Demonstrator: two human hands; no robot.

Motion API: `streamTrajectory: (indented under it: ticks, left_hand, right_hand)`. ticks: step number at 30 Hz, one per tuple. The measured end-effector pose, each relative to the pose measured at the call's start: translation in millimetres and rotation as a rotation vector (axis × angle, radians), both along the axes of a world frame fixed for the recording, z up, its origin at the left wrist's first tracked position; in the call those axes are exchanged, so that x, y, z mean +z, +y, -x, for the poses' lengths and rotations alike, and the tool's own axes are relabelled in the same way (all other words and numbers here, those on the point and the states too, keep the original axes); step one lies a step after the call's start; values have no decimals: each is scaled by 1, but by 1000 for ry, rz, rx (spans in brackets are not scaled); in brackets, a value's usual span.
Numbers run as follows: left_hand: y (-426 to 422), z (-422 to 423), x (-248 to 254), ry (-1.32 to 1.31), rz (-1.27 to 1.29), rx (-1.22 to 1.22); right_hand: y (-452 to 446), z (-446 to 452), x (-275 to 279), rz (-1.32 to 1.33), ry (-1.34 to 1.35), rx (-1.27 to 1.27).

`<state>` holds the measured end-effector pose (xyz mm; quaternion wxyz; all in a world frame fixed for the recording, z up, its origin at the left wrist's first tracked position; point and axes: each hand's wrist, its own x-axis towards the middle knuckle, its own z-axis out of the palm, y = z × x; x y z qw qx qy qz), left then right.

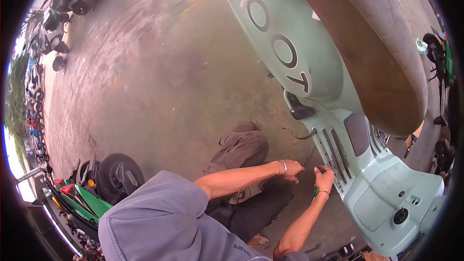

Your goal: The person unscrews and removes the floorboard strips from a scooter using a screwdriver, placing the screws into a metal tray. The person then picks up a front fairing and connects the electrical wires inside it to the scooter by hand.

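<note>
Beside the footboard of a pale green scooter, both hands are raised close together without touching. My left hand, with a bracelet at the wrist, has its fingers curled in; what they hold, if anything, is too small to tell. My right hand is closed around a green-handled tool, just left of the slotted footboard. A thin dark line shows near the fingertips, but I cannot tell what it belongs to.
The scooter's brown seat overhangs at the upper right. A green motorcycle with a dark wheel stands at the lower left. More motorcycles line the far left edge. Small items lie on the floor at the bottom right.
</note>
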<state>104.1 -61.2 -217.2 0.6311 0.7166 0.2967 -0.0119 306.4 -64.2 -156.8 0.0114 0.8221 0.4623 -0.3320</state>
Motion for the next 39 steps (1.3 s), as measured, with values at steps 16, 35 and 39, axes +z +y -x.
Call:
streamTrajectory:
  ticks: [16, 35, 39]
  left_hand:
    - [-196, 569, 211, 882, 347, 1284]
    - [-347, 670, 193, 262, 1156, 2569]
    - [-321, 731, 232, -53, 1156, 2851]
  right_hand:
    - [42, 284, 166, 823, 153, 286]
    - [232, 855, 178, 585, 217, 773]
    - [247, 980, 158, 542, -60, 1065]
